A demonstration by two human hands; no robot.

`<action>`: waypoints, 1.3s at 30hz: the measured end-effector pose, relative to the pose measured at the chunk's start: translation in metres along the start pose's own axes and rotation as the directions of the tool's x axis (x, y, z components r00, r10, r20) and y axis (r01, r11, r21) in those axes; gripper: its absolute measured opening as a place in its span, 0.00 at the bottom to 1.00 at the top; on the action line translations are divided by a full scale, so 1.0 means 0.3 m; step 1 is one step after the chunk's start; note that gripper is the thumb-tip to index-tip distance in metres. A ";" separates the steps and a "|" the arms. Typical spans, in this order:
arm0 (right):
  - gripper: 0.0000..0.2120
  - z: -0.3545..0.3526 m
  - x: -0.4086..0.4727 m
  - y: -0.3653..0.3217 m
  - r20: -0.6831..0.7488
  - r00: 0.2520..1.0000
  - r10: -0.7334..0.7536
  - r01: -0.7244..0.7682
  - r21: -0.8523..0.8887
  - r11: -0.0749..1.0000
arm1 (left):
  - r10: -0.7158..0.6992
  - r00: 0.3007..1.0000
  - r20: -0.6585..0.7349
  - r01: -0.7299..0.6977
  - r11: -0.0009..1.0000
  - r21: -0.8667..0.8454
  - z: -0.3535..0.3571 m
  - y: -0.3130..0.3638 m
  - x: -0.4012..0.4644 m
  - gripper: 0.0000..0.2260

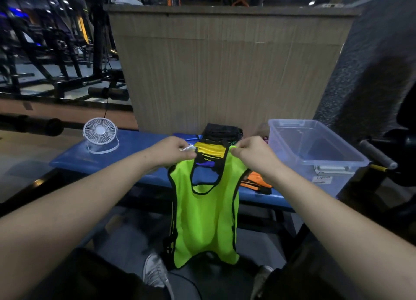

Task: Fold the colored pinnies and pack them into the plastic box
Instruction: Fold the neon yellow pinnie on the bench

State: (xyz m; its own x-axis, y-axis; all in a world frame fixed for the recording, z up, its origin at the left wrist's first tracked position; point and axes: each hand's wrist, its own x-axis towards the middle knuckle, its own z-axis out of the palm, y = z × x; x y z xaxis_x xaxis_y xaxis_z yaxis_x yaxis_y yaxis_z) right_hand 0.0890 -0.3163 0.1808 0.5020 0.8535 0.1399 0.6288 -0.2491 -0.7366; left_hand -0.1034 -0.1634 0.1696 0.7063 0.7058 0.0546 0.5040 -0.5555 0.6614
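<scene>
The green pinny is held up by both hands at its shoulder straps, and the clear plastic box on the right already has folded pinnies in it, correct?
Not quite. The head view shows the plastic box empty. The left hand and right hand do hold the green pinny up by its shoulder straps.

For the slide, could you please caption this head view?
Both hands, left hand and right hand, hold a green pinny up beside the plastic box.

A blue bench (139,142) is seen bearing a white fan (100,134) at its left end and a clear plastic box (315,151) at its right end. Between them, folded pinnies (210,150) are piled by the far edge, and an orange pinny (255,180) is laid at the near edge.
</scene>
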 end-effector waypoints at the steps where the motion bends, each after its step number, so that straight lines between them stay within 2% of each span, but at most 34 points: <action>1: 0.15 0.015 0.000 0.001 0.029 0.999 0.020 -0.021 0.056 0.998 | -0.007 1.000 0.029 0.008 0.999 -0.040 0.019 0.009 0.001 0.11; 6: 0.13 0.058 0.003 0.008 0.109 0.992 0.060 -0.078 0.167 0.983 | -0.029 0.985 0.169 0.038 0.998 -0.051 0.081 0.018 0.008 0.12; 9: 0.13 0.071 0.006 0.018 0.137 0.988 0.068 -0.094 0.192 0.977 | 0.005 0.969 0.248 0.027 0.992 -0.125 0.097 0.028 -0.003 0.15; 16: 0.11 0.077 -0.004 0.036 0.160 0.982 0.102 -0.137 0.222 0.965 | 0.036 0.959 0.281 0.047 0.958 -0.281 0.103 0.032 -0.030 0.41; 18: 0.09 0.072 -0.014 0.030 0.157 0.983 0.091 -0.126 0.230 0.965 | 0.023 0.972 0.235 0.070 0.923 -0.379 0.109 0.021 -0.030 0.46; 20: 0.09 0.069 -0.019 0.029 0.151 0.985 0.085 -0.119 0.233 0.965 | -0.043 0.970 0.237 0.158 0.857 -0.490 0.116 0.006 -0.013 0.56; 21: 0.10 0.070 -0.018 0.032 0.153 0.985 0.082 -0.118 0.244 0.963 | -0.068 0.961 0.268 0.210 0.810 -0.548 0.116 0.002 -0.009 0.54; 24: 0.09 0.075 -0.011 0.042 0.164 0.984 0.075 -0.118 0.268 0.956 | -0.148 0.929 0.340 0.348 0.662 -0.664 0.104 0.026 -0.016 0.40; 25: 0.10 0.078 -0.007 0.047 0.166 0.983 0.074 -0.117 0.269 0.956 | -0.146 0.924 0.353 0.357 0.664 -0.657 0.102 0.028 -0.018 0.37; 28: 0.12 0.088 0.004 0.058 0.155 0.985 0.073 -0.115 0.286 0.951 | -0.070 0.937 0.343 0.284 0.726 -0.627 0.112 0.042 -0.032 0.10; 29: 0.11 0.092 0.007 0.061 0.150 0.986 0.070 -0.111 0.290 0.951 | -0.062 0.944 0.324 0.259 0.748 -0.611 0.113 0.040 -0.032 0.06; 31: 0.10 0.099 0.012 0.066 0.147 0.987 0.067 -0.108 0.292 0.950 | -0.036 0.942 0.333 0.236 0.776 -0.585 0.109 0.034 -0.028 0.05; 34: 0.10 0.105 0.011 0.072 0.148 0.986 0.074 -0.116 0.297 0.948 | 0.052 0.890 0.453 0.232 0.803 -0.548 0.096 0.027 -0.030 0.06; 36: 0.09 0.109 0.007 0.074 0.158 0.985 0.072 -0.119 0.314 0.942 | 0.036 0.876 0.481 0.233 0.842 -0.487 0.100 0.017 -0.028 0.06; 39: 0.07 0.115 -0.003 0.064 0.167 0.983 0.072 -0.123 0.318 0.940 | -0.045 0.895 0.443 0.253 0.870 -0.424 0.124 0.009 -0.018 0.06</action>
State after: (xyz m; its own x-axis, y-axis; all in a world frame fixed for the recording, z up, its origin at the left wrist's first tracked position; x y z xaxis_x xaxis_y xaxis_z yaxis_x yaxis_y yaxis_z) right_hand 0.0802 -0.3062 0.1438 0.4395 0.8978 -0.0265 0.3403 -0.1938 -0.9201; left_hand -0.0875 -0.1851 0.1431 0.8301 0.4618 -0.3125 0.4067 -0.1180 0.9059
